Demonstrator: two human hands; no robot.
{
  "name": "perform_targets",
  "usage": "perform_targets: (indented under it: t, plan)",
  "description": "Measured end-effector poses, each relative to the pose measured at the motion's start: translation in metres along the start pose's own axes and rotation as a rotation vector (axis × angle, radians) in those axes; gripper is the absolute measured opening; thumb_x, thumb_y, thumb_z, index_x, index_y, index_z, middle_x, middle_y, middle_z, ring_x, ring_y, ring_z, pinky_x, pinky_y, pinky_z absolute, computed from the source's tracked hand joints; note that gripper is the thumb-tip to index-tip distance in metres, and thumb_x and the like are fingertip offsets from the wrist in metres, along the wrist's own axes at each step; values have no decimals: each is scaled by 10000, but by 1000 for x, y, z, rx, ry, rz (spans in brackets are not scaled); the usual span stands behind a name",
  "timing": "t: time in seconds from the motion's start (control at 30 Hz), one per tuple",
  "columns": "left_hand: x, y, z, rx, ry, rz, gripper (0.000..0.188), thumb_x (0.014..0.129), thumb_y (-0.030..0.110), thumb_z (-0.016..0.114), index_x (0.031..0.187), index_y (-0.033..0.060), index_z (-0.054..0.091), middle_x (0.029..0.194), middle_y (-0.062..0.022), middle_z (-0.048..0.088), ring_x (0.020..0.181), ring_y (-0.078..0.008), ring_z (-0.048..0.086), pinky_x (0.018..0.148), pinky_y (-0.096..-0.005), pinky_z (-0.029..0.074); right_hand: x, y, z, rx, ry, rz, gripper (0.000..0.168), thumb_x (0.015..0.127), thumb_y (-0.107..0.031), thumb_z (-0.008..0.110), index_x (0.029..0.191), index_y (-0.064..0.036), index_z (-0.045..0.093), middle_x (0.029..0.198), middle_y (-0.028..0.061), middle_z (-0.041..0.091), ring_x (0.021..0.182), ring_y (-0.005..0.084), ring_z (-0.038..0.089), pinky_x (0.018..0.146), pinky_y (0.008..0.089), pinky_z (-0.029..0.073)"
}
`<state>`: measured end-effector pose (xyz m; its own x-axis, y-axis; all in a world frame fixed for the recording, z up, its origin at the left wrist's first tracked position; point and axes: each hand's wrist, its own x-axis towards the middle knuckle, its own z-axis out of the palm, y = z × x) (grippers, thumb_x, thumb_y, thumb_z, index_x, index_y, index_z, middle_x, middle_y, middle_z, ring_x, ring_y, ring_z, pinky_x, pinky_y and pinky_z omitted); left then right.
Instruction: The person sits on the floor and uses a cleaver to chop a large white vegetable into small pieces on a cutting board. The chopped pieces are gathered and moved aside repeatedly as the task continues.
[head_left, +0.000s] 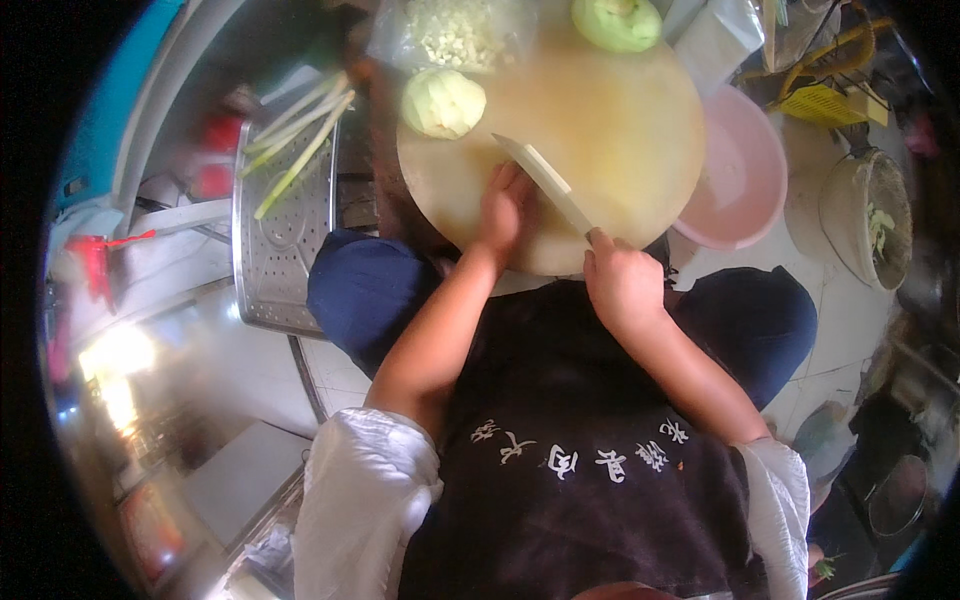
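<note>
In my right hand (622, 281) is the handle of a kitchen knife (574, 212), its blade slanting up and left over a round chopping board (622, 150). A pale slab of cut vegetable (550, 172) lies along the blade's right side. My left hand (508, 206) is on the board, with its fingertips close to the blade's left face. Whatever may be under those fingers is hidden. Beyond that hand, a peeled, pale green round vegetable (444, 103) sits at the board's left edge. A second pale green vegetable (619, 22) rests at the far edge.
A clear plastic bag of diced pale pieces (454, 34) lies beyond the board. Scallion-like stalks (304, 142) lie on a perforated metal tray (281, 277) at left. A pink basin (742, 180) stands at right, with a bucket holding scraps (870, 217) farther out.
</note>
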<state>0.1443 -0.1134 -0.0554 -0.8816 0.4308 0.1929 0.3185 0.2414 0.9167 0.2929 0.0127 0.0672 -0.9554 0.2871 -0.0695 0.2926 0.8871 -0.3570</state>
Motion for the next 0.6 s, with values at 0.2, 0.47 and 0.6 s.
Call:
perform_targets:
  t: [0.2,0.47,0.6]
  plan:
    - [5,25,-13,434,-47,339,307,707,-55,537,991,30,617,1019,-157,577,938,-371,525,805,-440,461,-1,-5,-9,-59,-108,25,91,836,-139,543,868,-61,580,671,127,622,594,299,647,538,400,527]
    - [8,17,-11,387,-19,374,152,749,-1,537,890,4,593,930,-178,562,917,-398,520,808,-459,457,26,0,18,-46,-116,82,134,859,-151,495,777,-64,555,675,167,632,626,347,644,588,452,521]
    - [-4,15,-13,380,35,285,116,766,-3,536,865,2,597,936,-185,578,926,-405,529,829,-462,459,14,-10,0,-87,-178,65,126,865,-139,484,798,-64,559,689,163,637,651,343,653,605,446,526]
